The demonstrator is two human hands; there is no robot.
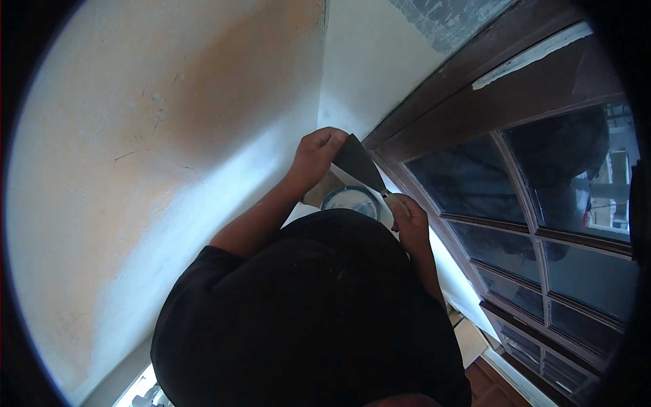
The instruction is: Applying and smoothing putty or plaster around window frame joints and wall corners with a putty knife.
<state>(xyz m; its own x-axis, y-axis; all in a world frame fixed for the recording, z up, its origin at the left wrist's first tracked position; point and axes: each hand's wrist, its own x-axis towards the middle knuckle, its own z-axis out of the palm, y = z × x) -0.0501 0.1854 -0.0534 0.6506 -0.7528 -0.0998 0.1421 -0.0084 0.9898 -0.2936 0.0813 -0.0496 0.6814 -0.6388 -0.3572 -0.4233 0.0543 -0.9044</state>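
A wide, dark, flat metal filling blade (357, 163) is held between both hands. The left hand (316, 154) is closed on the blade's upper edge; the right hand (409, 216) is wrapped round its handle end. Just below, a round white-filled tub with a blue rim (351, 201) is seen. Judged step: blade being cleaned or loaded; a steady scraping stroke is called for. No surface is visible. Patched cream-and-white wall (169, 149) at left; dark brown glazed door (529, 203) at right.
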